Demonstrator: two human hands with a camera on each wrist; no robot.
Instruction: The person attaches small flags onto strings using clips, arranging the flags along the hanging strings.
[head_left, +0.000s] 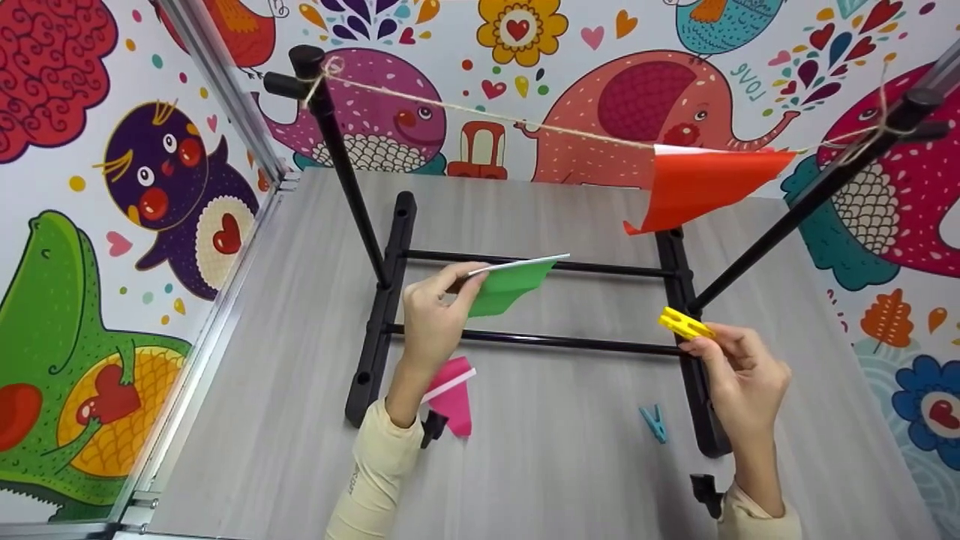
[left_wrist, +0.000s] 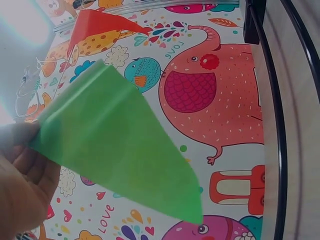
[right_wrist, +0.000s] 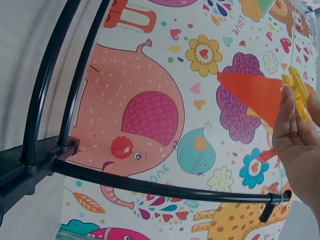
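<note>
A black rack [head_left: 544,340] stands on a grey wood-grain tabletop [head_left: 547,435]. A pink flag [head_left: 453,405] lies near its left foot, a blue clothespin [head_left: 660,430] near its right.

green pennant [left_wrist: 120,140]: smooth | yellow clothespin [head_left: 684,323]: glossy plastic | black bars [head_left: 540,340]: glossy | tabletop [head_left: 555,450]: matt wood-grain | cord [head_left: 480,112]: rough
</note>
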